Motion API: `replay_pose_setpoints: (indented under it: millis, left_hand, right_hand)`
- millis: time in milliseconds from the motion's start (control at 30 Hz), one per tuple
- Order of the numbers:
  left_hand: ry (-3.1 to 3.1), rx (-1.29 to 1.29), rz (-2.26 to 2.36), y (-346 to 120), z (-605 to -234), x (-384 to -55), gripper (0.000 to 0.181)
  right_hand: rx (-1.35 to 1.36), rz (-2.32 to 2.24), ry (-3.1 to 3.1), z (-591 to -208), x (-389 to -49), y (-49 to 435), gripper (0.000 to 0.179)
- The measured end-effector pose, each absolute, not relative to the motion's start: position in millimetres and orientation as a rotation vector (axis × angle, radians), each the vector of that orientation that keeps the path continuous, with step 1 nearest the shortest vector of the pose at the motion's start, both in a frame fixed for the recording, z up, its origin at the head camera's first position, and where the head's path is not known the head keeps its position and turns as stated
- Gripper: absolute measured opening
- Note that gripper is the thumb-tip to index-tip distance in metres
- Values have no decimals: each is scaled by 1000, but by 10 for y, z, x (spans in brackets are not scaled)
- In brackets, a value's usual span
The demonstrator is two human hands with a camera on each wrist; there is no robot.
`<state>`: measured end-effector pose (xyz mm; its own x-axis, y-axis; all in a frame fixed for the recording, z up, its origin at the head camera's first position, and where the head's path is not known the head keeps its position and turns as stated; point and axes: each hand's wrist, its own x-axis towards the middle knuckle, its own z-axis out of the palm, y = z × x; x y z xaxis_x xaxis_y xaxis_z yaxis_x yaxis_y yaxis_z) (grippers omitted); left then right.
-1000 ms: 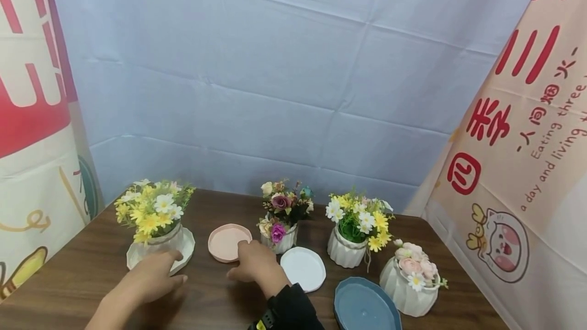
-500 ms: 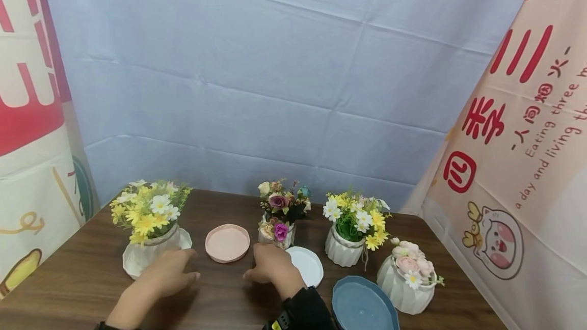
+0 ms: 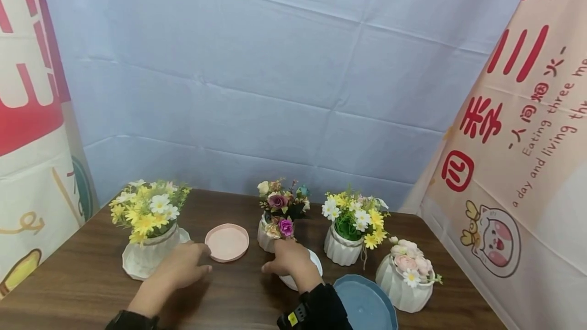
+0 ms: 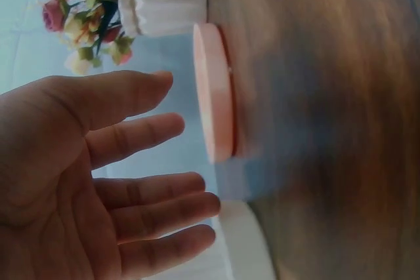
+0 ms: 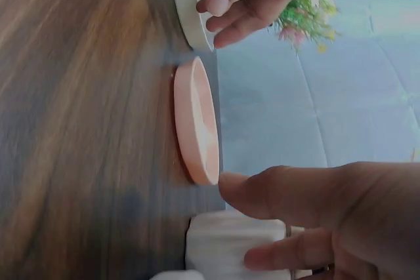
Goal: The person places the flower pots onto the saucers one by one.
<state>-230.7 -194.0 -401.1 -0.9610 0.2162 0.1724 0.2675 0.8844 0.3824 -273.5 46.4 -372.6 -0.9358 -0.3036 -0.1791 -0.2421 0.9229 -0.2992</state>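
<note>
My left hand (image 3: 181,266) hovers between a yellow-and-white flower pot (image 3: 156,251) on a white saucer (image 3: 133,264) and a shallow pink saucer (image 3: 227,242). In the left wrist view its fingers are spread, with nothing in the palm. My right hand (image 3: 293,264) reaches to a small white pot (image 3: 265,236) of mixed artificial flowers (image 3: 279,201), its fingers at the lower blooms and hiding part of the pot. Thumb and index finger (image 5: 282,257) stretch toward the pot in the right wrist view. A round white saucer (image 3: 316,264) lies partly under the right hand in the head view.
To the right stand a white pot (image 3: 343,246) with yellow and white daisies and another (image 3: 403,289) with pink flowers. A blue plate (image 3: 367,304) lies by the right sleeve. A pale blue cloth (image 3: 257,90) hangs behind the wooden table (image 3: 238,304).
Both hands have moved right, the right one off the pink saucer to the mixed-flower pot. The purple bloom there has shifted slightly right and up. The left hand has moved away from its pot.
</note>
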Motion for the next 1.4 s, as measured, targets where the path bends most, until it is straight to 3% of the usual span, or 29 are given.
replay_pose_setpoints:
  millis: [433, 867, 1100, 1400]
  left_hand:
    - [-2931, -288, -671, -1785, -4066, -2413, 23]
    - [-2914, -155, -865, -1787, -4033, -2447, 25]
    - [-2919, -16, -869, -1767, -4043, -2509, 33]
    - [-2909, 34, -838, -1796, -4076, -2589, 19]
  right_hand:
    - [-283, -462, 2926, -3712, -2735, 699, 28]
    - [-241, -665, 2904, -3799, -2910, 792, 54]
    - [-311, -953, 2900, -3901, -3017, 819, 59]
    - [-350, -1146, 2915, -3972, -3103, 773, 80]
